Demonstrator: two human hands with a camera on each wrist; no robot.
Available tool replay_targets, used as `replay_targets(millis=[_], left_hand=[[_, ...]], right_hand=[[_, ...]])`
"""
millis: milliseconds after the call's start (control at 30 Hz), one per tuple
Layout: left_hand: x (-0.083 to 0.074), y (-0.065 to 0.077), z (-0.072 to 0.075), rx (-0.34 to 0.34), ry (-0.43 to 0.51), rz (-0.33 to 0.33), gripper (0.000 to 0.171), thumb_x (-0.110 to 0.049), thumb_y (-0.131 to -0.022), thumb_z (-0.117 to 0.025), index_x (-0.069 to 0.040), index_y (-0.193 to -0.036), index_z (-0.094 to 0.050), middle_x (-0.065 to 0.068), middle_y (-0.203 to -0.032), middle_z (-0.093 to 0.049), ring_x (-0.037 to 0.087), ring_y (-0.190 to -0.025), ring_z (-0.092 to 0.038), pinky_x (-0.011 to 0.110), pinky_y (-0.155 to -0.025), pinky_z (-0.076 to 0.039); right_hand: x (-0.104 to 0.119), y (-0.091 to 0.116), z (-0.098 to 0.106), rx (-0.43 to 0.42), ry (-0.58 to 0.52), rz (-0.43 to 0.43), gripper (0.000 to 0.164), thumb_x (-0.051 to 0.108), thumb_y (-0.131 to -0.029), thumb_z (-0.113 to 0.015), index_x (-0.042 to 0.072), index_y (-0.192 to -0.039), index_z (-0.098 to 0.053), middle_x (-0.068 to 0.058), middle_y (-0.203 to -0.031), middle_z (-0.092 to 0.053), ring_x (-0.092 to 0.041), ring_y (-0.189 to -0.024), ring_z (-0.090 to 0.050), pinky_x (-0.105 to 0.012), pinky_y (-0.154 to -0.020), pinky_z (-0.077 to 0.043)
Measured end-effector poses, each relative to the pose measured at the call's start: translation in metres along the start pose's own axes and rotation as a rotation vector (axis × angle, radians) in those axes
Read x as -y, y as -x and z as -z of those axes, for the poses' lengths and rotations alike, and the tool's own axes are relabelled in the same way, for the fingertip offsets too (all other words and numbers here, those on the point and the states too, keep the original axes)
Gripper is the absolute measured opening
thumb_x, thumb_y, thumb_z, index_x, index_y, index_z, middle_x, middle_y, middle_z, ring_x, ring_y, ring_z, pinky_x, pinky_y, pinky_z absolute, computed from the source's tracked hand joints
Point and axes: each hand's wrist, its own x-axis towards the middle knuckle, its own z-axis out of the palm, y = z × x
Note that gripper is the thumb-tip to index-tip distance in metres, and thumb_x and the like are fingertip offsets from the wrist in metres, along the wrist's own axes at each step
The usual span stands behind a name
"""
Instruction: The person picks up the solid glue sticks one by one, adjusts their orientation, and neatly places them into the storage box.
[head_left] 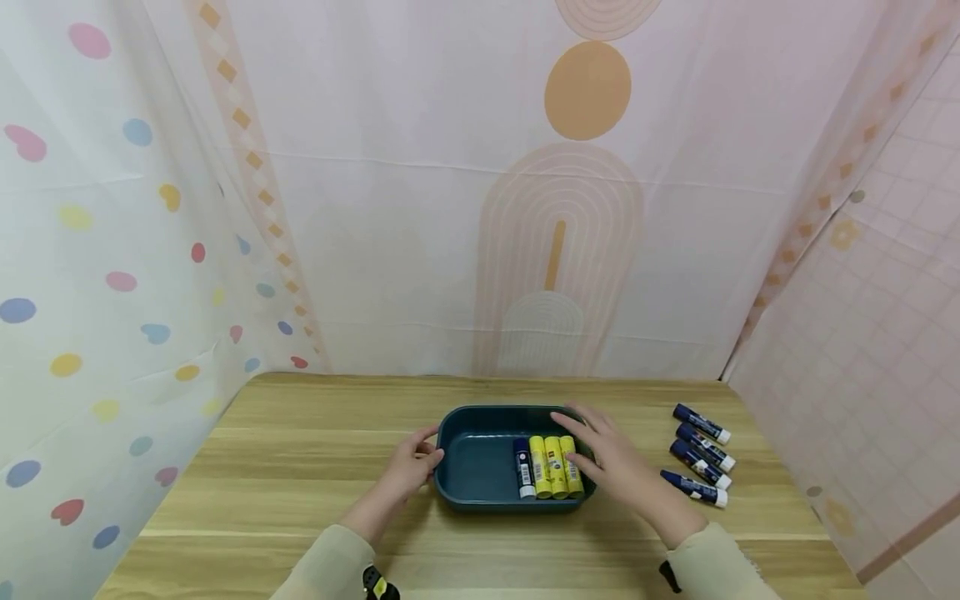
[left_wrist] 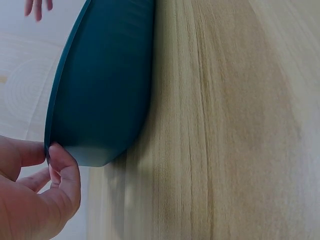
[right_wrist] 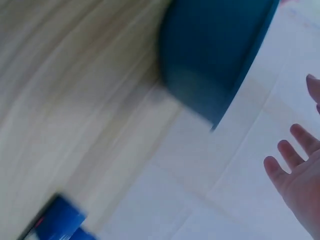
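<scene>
A dark teal rectangular tray (head_left: 472, 467) stands on the table. My left hand (head_left: 412, 463) pinches its left rim between thumb and fingers, seen close in the left wrist view on the tray wall (left_wrist: 105, 75). Inside, at the right end, a navy glue stick (head_left: 524, 468) lies alongside three yellow glue sticks (head_left: 555, 468). Over the tray's right end hovers my right hand (head_left: 611, 458), fingers spread and holding nothing. In the right wrist view that hand (right_wrist: 300, 180) appears apart from the tray wall (right_wrist: 210, 60).
Several navy glue sticks (head_left: 701, 446) with white ends lie in a loose column on the right of the wooden table (head_left: 315, 450). Patterned curtains (head_left: 390, 250) hang behind the table and at both sides.
</scene>
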Motion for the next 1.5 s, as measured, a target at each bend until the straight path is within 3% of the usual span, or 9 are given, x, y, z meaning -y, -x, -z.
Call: replay_targets(millis=[200, 433, 567, 767, 1133, 1500], left_hand=[[0.000, 0.000, -0.001, 0.003, 0.001, -0.009, 0.042, -0.003, -0.095, -0.053, -0.005, -0.136, -0.048, 0.012, -0.099, -0.050, 0.019, -0.078, -0.051, 0.031, -0.064, -0.049], [0.001, -0.001, -0.002, 0.008, 0.017, -0.013, 0.042, -0.002, -0.095, -0.053, -0.005, -0.136, -0.048, 0.011, -0.097, -0.048, 0.019, -0.078, -0.049, 0.032, -0.064, -0.049], [0.001, -0.001, -0.001, 0.013, 0.021, -0.009, 0.043, -0.002, -0.095, -0.052, -0.005, -0.137, -0.047, 0.010, -0.097, -0.047, 0.019, -0.077, -0.049, 0.033, -0.065, -0.049], [0.001, 0.000, -0.001, 0.013, 0.022, -0.006, 0.042, -0.003, -0.095, -0.052, -0.005, -0.137, -0.047, 0.011, -0.098, -0.048, 0.019, -0.078, -0.049, 0.033, -0.066, -0.049], [0.001, 0.001, -0.001, 0.006, 0.024, 0.001, 0.042, -0.004, -0.095, -0.053, -0.006, -0.137, -0.048, 0.011, -0.099, -0.048, 0.019, -0.079, -0.050, 0.033, -0.066, -0.049], [0.001, 0.002, 0.000, 0.008, 0.026, -0.003, 0.043, -0.004, -0.095, -0.053, -0.006, -0.138, -0.047, 0.012, -0.099, -0.049, 0.020, -0.077, -0.050, 0.031, -0.064, -0.049]], right_hand=[[-0.030, 0.032, 0.007, -0.092, 0.023, -0.014, 0.066, 0.018, -0.087, -0.068, 0.024, -0.145, -0.038, -0.009, -0.148, -0.035, -0.038, -0.131, -0.037, -0.059, -0.097, -0.040], [-0.066, 0.065, 0.007, -0.164, 0.128, -0.033, 0.071, 0.014, -0.080, -0.075, 0.021, -0.142, -0.043, -0.013, -0.142, -0.043, -0.040, -0.125, -0.043, -0.062, -0.096, -0.038], [-0.083, 0.083, 0.008, -0.158, 0.171, -0.036, 0.071, 0.011, -0.077, -0.077, 0.017, -0.140, -0.046, -0.015, -0.137, -0.048, -0.040, -0.121, -0.047, -0.058, -0.092, -0.041], [-0.100, 0.104, 0.010, -0.057, 0.162, -0.109, 0.065, 0.013, -0.077, -0.077, 0.011, -0.135, -0.051, -0.019, -0.131, -0.053, -0.042, -0.116, -0.051, -0.058, -0.088, -0.045], [-0.114, 0.114, 0.015, 0.041, 0.131, -0.162, 0.060, 0.000, -0.076, -0.074, 0.010, -0.132, -0.054, -0.015, -0.116, -0.060, -0.037, -0.103, -0.058, -0.051, -0.080, -0.050], [-0.117, 0.113, 0.010, 0.007, 0.228, -0.124, 0.064, -0.013, -0.068, -0.072, 0.009, -0.127, -0.057, -0.014, -0.107, -0.062, -0.034, -0.095, -0.060, -0.048, -0.078, -0.051]])
